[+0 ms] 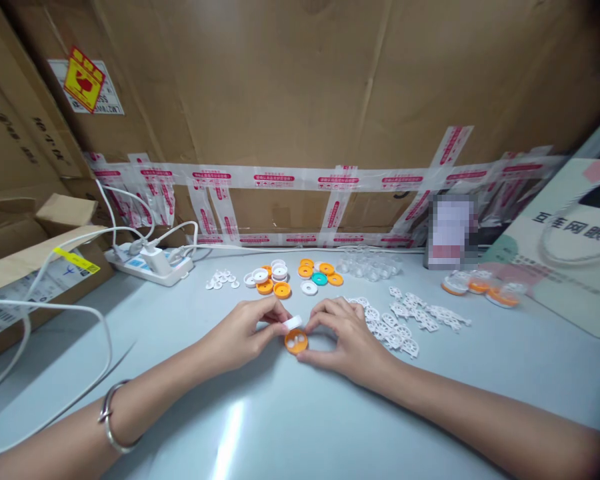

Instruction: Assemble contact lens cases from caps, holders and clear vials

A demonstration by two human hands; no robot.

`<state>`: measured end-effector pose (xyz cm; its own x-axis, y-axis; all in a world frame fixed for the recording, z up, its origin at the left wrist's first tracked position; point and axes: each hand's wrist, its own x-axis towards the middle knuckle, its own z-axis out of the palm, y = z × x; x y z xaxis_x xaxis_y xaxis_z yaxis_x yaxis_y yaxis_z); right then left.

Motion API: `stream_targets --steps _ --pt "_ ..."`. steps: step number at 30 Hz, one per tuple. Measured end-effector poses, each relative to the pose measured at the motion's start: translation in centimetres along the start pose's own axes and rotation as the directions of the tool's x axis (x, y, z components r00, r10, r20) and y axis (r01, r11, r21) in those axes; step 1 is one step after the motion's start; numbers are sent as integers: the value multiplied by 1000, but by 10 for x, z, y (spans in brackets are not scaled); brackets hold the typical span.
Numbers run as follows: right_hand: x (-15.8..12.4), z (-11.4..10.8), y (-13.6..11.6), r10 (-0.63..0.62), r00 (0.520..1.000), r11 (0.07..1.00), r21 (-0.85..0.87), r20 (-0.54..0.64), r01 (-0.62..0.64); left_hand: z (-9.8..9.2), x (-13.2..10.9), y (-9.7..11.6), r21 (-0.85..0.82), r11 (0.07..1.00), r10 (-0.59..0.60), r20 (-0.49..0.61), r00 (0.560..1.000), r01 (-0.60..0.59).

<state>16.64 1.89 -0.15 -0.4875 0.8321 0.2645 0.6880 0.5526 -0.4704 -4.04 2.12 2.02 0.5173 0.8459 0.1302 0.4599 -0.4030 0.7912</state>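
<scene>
My left hand (257, 331) pinches a small white round cap (293, 323) between thumb and fingers. Just below it, an orange round cap (296, 342) with small whitish pieces inside stands between my two hands. My right hand (344, 337) grips its right side with thumb and index finger. Beyond my fingers lies a group of white and orange caps (282, 290). Further right are more orange caps (335, 280) around a teal ring (319, 279). White openwork plastic pieces (390, 330) spread out beside my right hand, partly behind it.
Small white parts (223, 280) lie at the left, near a power strip (153, 267) with white cables. Clear domes (370, 265) sit at the back. Capped clear-and-orange pieces (503, 295) are at the right, by a printed bag (560, 247). Large cardboard (280, 87) walls the rear.
</scene>
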Motion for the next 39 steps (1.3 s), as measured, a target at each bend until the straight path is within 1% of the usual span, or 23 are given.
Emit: stream_targets --steps 3,10,13,18,21,26,30,33,36,39 --pt "1 -2 -1 -3 1000 1000 17 17 3 -3 -2 0 18 1000 3 -2 1000 -3" --pt "1 -2 -4 -61 997 998 -1 43 61 -3 -3 -1 -49 999 -18 21 1000 19" --pt "2 -1 -4 -53 998 999 11 39 52 -2 -1 -3 -88 995 -34 29 999 37" --pt "3 0 -1 -30 999 998 55 41 28 0 2 -7 -136 987 -81 9 997 81" --pt "5 1 0 -10 999 997 80 53 6 0 2 -6 -135 988 -71 12 997 71" --pt "5 2 1 4 999 995 102 54 -10 0 -1 -2 -23 1000 8 16 1000 -7" --pt "5 2 2 8 998 994 110 60 -15 1 -5 -1 106 988 108 14 994 -109" --pt "5 3 3 4 998 994 113 55 -10 4 -7 -3 234 949 207 38 978 -210" --pt "6 4 4 -5 999 994 113 44 0 9 -8 -6 334 889 309 69 949 -314" --pt "6 4 4 -11 999 994 109 42 6 13 -9 -8 406 843 353 77 933 -352"
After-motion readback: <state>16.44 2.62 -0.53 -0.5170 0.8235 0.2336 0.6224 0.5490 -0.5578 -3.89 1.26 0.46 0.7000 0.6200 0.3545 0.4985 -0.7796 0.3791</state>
